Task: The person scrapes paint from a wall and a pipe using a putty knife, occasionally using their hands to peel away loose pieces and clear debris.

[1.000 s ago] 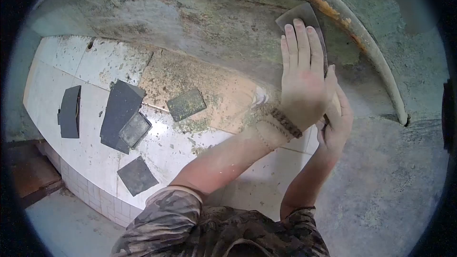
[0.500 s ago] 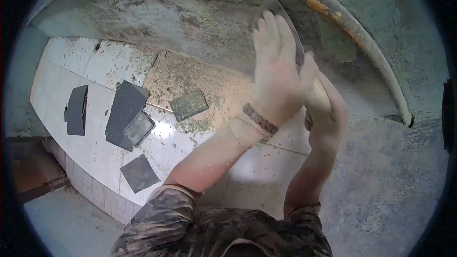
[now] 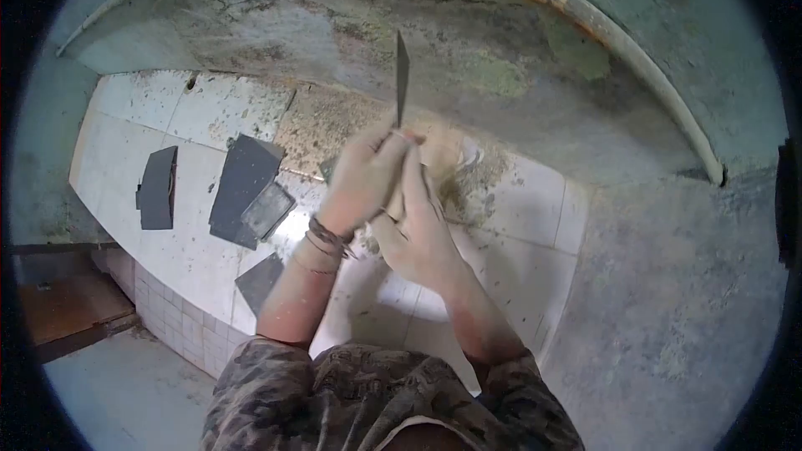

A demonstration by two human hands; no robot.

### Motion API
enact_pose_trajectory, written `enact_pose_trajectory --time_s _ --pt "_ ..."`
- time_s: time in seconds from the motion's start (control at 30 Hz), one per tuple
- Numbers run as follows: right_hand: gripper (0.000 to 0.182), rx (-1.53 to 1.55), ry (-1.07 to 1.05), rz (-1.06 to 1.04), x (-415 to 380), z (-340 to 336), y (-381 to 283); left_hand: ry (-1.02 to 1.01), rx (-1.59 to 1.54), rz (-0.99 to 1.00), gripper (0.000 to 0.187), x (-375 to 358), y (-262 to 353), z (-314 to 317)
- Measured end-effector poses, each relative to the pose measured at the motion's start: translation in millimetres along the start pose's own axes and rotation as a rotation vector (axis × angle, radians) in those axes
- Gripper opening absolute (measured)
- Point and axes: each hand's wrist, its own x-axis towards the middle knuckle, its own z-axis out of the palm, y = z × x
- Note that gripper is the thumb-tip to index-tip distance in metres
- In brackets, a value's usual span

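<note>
A scraper with a thin, flat metal blade (image 3: 403,75) points up and away from me toward the wall, its blade seen nearly edge-on. My right hand (image 3: 424,238) is closed around its handle. Higher up, by the base of the blade, my left hand (image 3: 361,184) is wrapped against the scraper, its thumb near the metal. Most of the handle is hidden by my fingers. Beneath both hands lies a white tiled ledge (image 3: 368,317) strewn with crumbs of scraped-off coating.
Dark grey sheets (image 3: 242,184) and a small flat block (image 3: 267,210) lie on the ledge to the left, with another dark piece (image 3: 157,188) farther left. Behind runs a stained, peeling wall (image 3: 284,33) under a curved pipe (image 3: 618,38). A brown wooden surface (image 3: 75,296) is at lower left.
Both hands have come down and left with the scraper, away from the wall. My left hand, earlier flat with fingers stretched along the blade, is now curled at its base.
</note>
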Motion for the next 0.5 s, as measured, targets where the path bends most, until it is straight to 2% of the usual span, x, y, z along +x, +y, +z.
enact_pose_trajectory --time_s 0.07,0.1,0.13,0.17,0.2,0.23,0.27,0.3,0.33,0.37,0.4,0.43,0.5 --pt "0.08 0.487 -0.33 0.256 -2.2 2.7 -11.9 -0.046 -0.11 -0.074 0.029 -10.5 7.6 -28.8" --pt "0.08 0.489 -0.317 0.257 -1.8 6.1 -15.3 -0.06 -0.124 -0.078 0.028 -16.2 19.1 -41.7" --pt "0.081 0.493 -0.201 0.36 2.2 10.9 -16.0 -0.006 0.13 0.026 0.027 -21.7 27.4 -52.6" --pt "0.082 0.497 -0.077 0.459 7.8 18.1 -14.9 -0.026 0.137 0.038 0.027 -26.1 39.1 -59.9" --pt "0.078 0.462 0.13 0.388 9.1 37.9 0.3 -0.055 0.208 -0.074 0.027 -29.9 51.8 -67.3" --pt "0.078 0.454 0.164 0.389 16.1 48.1 -9.6 -0.088 0.277 -0.188 0.028 -31.9 57.4 -74.3" --pt "0.074 0.523 0.229 0.396 23.4 58.0 -21.2 -0.122 0.41 -0.096 0.027 -29.9 52.8 -76.4" --pt "0.071 0.592 0.294 0.392 34.2 70.5 -31.1 -0.155 0.409 -0.074 0.027 -27.2 49.1 -77.8" --pt "0.069 0.68 0.374 0.255 45.2 88.4 -37.8 -0.185 0.346 -0.045 0.027 -25.5 44.7 -81.0" --pt "0.069 0.667 0.411 0.25 56.1 99.8 -41.2 -0.217 0.285 -0.024 0.027 -21.5 36.6 -89.3" --pt "0.071 0.721 0.457 0.286 67.0 109.8 -43.1 -0.218 0.218 0.194 0.027 -2.8 6.3 -103.6" --pt "0.073 0.78 0.504 0.332 74.4 121.7 -44.9 -0.255 0.219 0.186 0.027 -0.9 9.8 -118.8" --pt "0.074 0.776 0.569 0.371 96.6 147.2 -47.7 -0.38 -0.065 0.061 0.026 4.6 26.2 -144.6"
